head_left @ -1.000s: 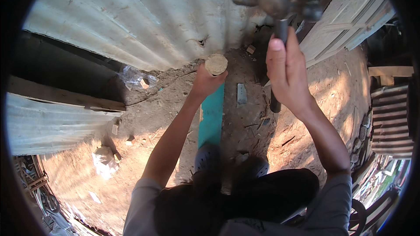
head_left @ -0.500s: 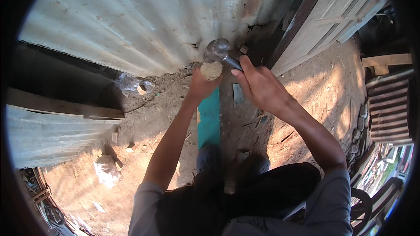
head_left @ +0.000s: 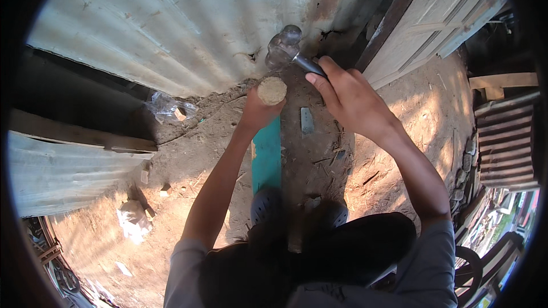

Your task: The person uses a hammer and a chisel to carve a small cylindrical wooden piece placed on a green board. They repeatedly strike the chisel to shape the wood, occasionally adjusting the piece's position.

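Note:
My left hand (head_left: 260, 115) is wrapped round an upright piece with a round, rough, pale wooden top (head_left: 272, 90); its lower part is hidden beneath the hand. My right hand (head_left: 359, 100) grips the dark handle of a hammer (head_left: 283, 47) with a rounded metal head. That head hangs just beyond the round top, apart from it and close to the corrugated metal wall. Below my left hand a teal board (head_left: 267, 154) runs along the ground back to my left shoe (head_left: 266, 205).
A corrugated metal wall (head_left: 188, 28) rises in front. At the right stands a pale panelled door (head_left: 434, 28). A small grey block (head_left: 307, 120) lies right of the board. Clear plastic (head_left: 164, 107) and a white bag (head_left: 133, 221) lie on the dirt to the left.
The hammer head has lifted up and away from the round wooden top, which it was close against before. My left hand keeps its hold, and the view has shifted slightly.

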The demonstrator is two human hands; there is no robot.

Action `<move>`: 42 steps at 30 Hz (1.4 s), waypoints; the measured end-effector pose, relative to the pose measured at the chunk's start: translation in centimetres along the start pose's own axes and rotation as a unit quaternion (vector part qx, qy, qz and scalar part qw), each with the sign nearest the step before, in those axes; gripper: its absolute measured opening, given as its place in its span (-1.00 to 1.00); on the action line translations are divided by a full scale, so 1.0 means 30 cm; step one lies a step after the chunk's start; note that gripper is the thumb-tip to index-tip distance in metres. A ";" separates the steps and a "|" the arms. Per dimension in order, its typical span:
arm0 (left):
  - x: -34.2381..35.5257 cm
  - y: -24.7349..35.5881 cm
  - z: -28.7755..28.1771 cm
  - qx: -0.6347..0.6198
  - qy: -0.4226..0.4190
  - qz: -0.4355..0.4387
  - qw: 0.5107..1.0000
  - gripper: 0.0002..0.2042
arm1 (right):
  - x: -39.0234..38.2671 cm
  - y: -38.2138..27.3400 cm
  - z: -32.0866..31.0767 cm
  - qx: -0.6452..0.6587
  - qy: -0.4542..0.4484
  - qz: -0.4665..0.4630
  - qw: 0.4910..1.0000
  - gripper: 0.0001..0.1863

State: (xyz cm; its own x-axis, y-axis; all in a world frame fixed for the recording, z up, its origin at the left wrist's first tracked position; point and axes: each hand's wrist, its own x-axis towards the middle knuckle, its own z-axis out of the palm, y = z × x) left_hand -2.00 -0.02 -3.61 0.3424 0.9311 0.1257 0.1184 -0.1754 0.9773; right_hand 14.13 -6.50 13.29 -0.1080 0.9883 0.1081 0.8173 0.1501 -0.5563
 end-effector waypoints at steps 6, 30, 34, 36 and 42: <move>0.000 -0.064 -0.026 -0.025 -0.039 -0.041 0.998 -0.84 | 0.050 -0.137 -0.098 0.233 0.223 -0.060 0.945 -0.73; 0.018 0.046 0.018 0.060 -0.063 -0.038 0.995 -0.74 | -0.121 0.088 0.080 0.141 0.000 0.092 0.986 -0.72; 0.052 -0.002 -0.021 0.007 -0.032 -0.078 0.996 -0.84 | -0.114 0.067 0.019 0.181 -0.010 0.108 0.978 -0.72; 0.053 -0.015 -0.045 0.002 -0.014 -0.100 0.995 -0.87 | -0.118 0.075 0.017 0.196 0.026 0.091 0.976 -0.71; 0.005 -0.003 -0.072 0.105 -0.088 -0.025 0.990 -0.85 | -0.115 0.098 -0.021 0.203 0.046 0.109 0.972 -0.69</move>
State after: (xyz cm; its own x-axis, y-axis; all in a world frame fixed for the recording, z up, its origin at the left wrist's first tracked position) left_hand -3.97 0.81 -3.31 0.4856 0.8738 0.0279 0.3251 -0.2102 0.9220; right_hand 17.26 -9.48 11.79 0.1086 0.9940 0.0141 0.5223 -0.0450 -0.8516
